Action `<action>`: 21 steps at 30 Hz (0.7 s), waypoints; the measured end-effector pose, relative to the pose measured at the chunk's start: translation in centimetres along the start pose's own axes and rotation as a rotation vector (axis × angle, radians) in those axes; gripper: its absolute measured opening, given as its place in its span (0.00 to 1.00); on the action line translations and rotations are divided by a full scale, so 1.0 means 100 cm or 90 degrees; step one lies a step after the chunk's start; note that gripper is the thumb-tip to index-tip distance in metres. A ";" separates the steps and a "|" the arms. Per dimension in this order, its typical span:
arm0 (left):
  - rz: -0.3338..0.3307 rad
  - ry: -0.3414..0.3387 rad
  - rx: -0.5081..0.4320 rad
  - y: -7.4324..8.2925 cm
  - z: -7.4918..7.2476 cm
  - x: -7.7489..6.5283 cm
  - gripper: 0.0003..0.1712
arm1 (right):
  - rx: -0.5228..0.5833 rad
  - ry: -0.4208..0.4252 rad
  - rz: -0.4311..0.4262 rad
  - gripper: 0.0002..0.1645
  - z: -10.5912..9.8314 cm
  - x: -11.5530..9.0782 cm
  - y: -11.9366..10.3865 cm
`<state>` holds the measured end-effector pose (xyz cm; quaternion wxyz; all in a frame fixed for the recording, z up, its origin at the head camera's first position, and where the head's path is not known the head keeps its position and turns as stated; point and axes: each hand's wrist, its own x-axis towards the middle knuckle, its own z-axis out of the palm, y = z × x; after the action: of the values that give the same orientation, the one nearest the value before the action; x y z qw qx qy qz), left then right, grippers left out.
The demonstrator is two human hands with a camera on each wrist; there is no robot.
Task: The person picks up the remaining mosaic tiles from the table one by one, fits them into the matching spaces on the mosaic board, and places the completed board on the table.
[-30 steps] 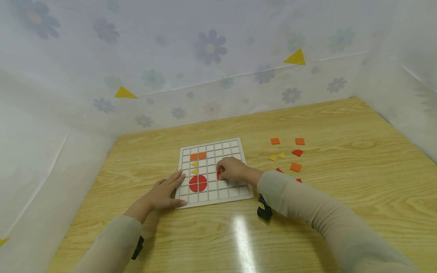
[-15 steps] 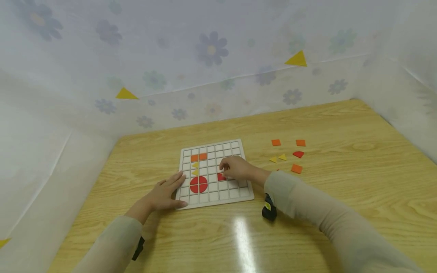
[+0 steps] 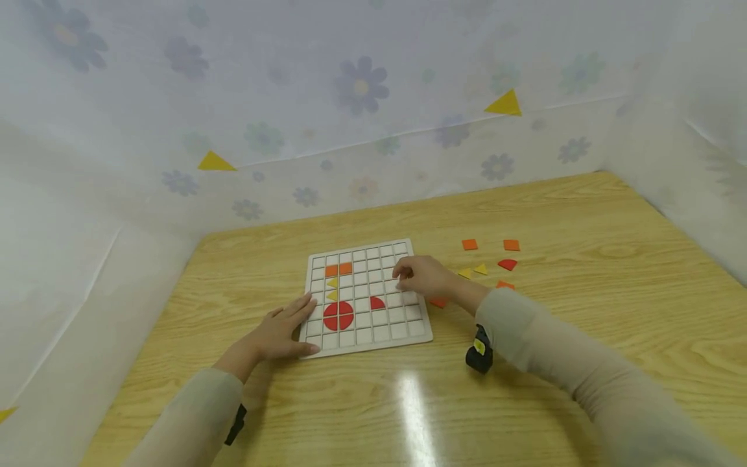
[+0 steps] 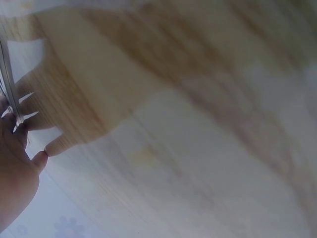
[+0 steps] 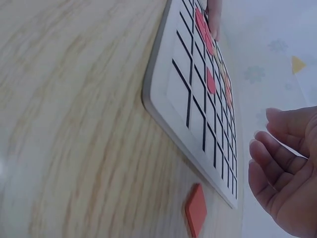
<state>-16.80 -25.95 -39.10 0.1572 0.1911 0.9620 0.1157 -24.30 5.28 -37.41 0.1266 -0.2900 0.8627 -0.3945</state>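
Note:
My left hand [image 3: 284, 329] rests with spread fingers on the left edge of a white grid board [image 3: 364, 337]. Over the board's right side hovers my right hand [image 3: 428, 277]; in the right wrist view its fingers are loosely bent with nothing between them. A single red quarter-circle tile [image 3: 377, 303] sits in a cell right of the middle. Further left, red quarter tiles form a full circle [image 3: 346, 309]. Above that are two yellow triangle tiles [image 3: 332, 283], and two orange square tiles [image 3: 345, 268] lie side by side higher up.
Right of the board lie loose tiles: orange squares [image 3: 469, 244], yellow triangles [image 3: 480, 269] and a red quarter-circle [image 3: 508, 264]. A red tile [image 3: 438, 303] lies beside the board's right edge, partly under the right hand. A white flowered sheet [image 3: 362, 155] stands behind the table.
My right hand has drawn back to the right and slightly away from me, uncovering the red quarter-circle tile in its cell. The left hand stays on the board's edge.

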 end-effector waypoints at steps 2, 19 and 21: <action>0.001 -0.001 -0.002 0.000 0.000 0.000 0.53 | 0.006 0.005 0.005 0.11 -0.005 -0.004 0.001; 0.006 0.001 -0.003 0.002 -0.003 0.001 0.52 | 0.032 0.042 0.057 0.14 -0.040 -0.032 0.021; 0.012 0.003 -0.003 0.002 -0.004 0.001 0.51 | 0.032 0.042 0.065 0.14 -0.044 -0.036 0.024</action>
<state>-16.95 -25.83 -38.72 0.1540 0.1994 0.9603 0.1199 -24.32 11.34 -36.37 0.1256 -0.2292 0.8699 -0.4183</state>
